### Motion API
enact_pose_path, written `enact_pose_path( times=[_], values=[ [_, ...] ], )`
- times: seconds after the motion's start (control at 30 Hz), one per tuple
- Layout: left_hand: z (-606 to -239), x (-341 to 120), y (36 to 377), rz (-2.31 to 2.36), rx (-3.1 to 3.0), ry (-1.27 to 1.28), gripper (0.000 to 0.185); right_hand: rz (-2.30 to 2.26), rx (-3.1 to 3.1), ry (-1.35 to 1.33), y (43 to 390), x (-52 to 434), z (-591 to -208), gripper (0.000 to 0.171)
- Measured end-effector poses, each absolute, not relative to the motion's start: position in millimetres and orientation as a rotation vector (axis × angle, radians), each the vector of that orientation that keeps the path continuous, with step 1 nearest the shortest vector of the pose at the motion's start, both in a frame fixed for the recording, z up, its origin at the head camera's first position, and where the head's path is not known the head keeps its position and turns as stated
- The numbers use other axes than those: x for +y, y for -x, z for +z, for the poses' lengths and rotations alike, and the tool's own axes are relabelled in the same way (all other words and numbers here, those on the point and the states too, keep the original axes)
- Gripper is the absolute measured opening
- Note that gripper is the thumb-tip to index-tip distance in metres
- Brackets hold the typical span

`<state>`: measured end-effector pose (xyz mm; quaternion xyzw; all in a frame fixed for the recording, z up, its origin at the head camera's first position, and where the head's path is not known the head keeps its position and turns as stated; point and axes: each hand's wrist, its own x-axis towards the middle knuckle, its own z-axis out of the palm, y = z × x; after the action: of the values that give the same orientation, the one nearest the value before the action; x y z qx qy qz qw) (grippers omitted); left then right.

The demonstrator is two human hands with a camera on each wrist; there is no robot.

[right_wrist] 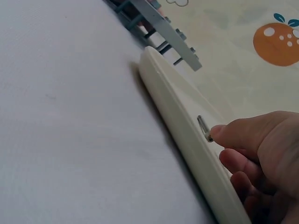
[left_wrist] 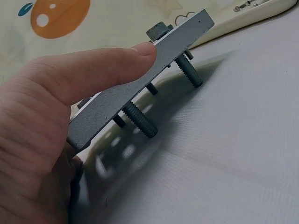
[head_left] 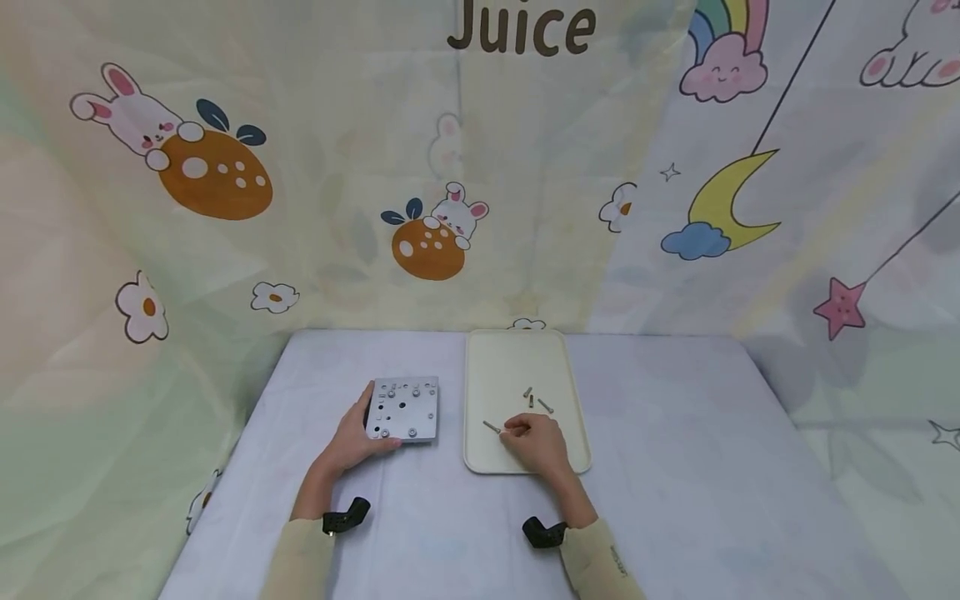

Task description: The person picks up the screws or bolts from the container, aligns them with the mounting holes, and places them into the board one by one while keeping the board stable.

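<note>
A grey metal plate [head_left: 402,408] with several holes and bolts through it stands on the table left of the tray. My left hand [head_left: 360,433] grips its near left corner. In the left wrist view the thumb [left_wrist: 93,70] presses on the plate's [left_wrist: 154,70] top, and threaded bolt shanks [left_wrist: 140,120] hold it off the cloth. My right hand [head_left: 519,431] rests inside the cream tray [head_left: 495,358], its curled fingertips pinching the end of a small bolt [head_left: 491,427]. In the right wrist view that bolt [right_wrist: 203,128] sticks out from my fingertip [right_wrist: 229,133] just past the tray rim [right_wrist: 177,126].
Two or three more loose bolts [head_left: 537,400] lie in the tray beyond my right hand. The table [head_left: 675,467] is draped in a pale cloth, and printed cartoon sheets hang behind and on both sides. A black wrist camera mount [head_left: 345,517] shows at each cuff.
</note>
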<state>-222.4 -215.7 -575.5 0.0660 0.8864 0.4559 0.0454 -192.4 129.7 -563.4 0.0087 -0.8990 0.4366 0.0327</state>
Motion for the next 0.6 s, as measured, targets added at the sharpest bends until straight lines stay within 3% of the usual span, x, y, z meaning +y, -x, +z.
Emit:
enact_pose_path(
  times=[0.3, 0.6],
  values=[
    [-577, -214, 222, 1.384, 2.720, -0.183, 0.133, 1.138, -2.798, -0.041, 192, 123, -571, 0.019],
    [-578, -214, 223, 1.362, 2.725, -0.181, 0.132, 1.037, -2.800, 0.022, 193, 118, -576, 0.006]
  ],
)
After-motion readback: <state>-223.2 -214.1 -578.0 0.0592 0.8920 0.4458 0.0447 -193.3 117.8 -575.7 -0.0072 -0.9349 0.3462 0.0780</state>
